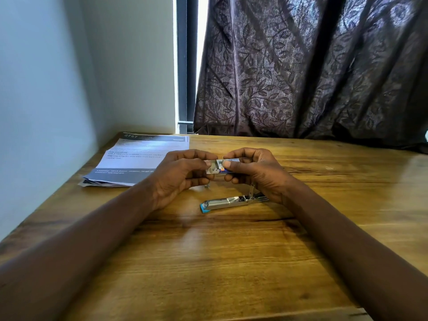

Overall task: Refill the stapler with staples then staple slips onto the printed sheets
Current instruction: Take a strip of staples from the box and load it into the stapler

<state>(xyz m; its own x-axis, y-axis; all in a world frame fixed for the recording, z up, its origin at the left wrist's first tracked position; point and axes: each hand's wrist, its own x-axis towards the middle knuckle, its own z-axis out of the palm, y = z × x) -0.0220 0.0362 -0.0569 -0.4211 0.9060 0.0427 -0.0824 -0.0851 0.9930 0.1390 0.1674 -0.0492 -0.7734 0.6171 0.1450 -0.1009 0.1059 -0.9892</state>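
Both hands, left hand [183,174] and right hand [250,169], pinch a small staple box [218,167] with closed fingers above the opened stapler [231,201]. Slide the box open gently, held level, so no strip spills.

Wooden table [231,262], loaded.
Opened stapler [228,202] lies centre; stack of printed sheets [139,158] occupies far-left corner.

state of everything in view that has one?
stapler: lying open on the table, untouched
staple box: held in both hands, open
printed sheets: stacked flat, far left
left hand: gripping the box
right hand: gripping the box
curtain: drawn
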